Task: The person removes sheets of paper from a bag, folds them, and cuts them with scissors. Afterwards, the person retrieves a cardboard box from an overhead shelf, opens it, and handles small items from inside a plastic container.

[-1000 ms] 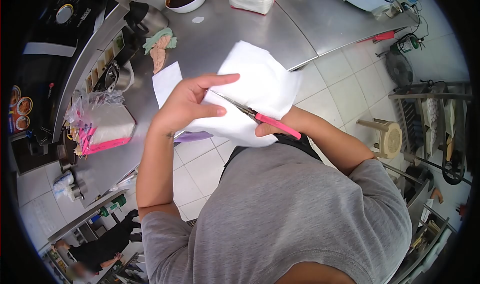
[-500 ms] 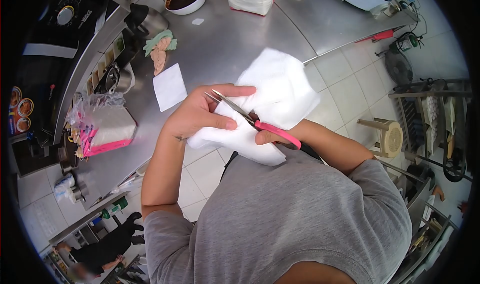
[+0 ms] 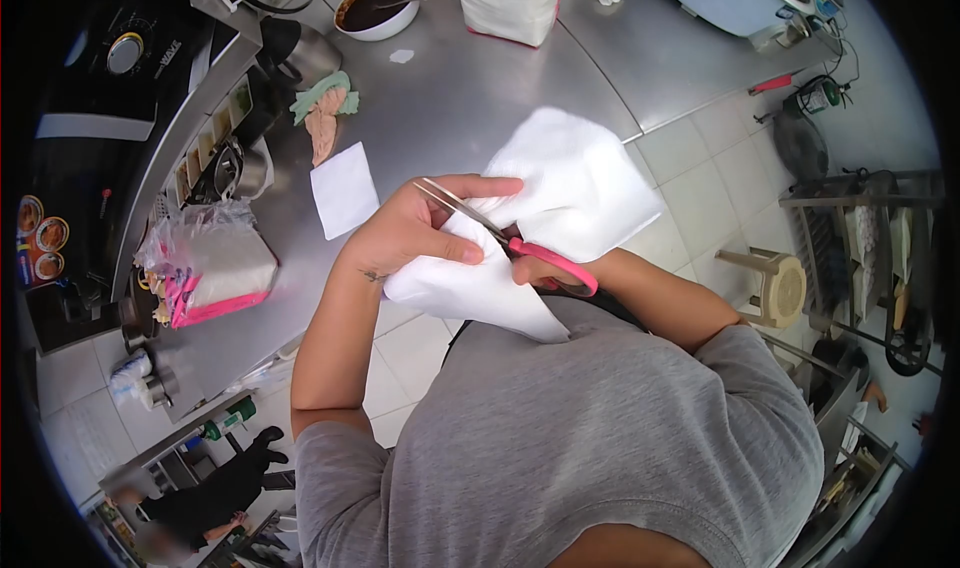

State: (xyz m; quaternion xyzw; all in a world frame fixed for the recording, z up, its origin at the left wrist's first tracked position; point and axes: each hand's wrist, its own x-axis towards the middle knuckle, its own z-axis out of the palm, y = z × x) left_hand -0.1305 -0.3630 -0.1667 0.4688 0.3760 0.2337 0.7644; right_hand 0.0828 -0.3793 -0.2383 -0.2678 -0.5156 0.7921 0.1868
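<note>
The white cloth [image 3: 590,188] has shifted right; our left hand [image 3: 405,230] pinches it, our right hand [image 3: 536,271], partly hidden, seems gripping the scissors [image 3: 516,247].

I see the scissors [image 3: 508,244] at mid-frame, metal blades slightly parted and pointing upper left, pink handle toward the lower right. They lie across the white sheet [image 3: 580,183], which I find soft, creased and bunched near the blades, one broad part spreading right of center, another hanging below center.
</note>
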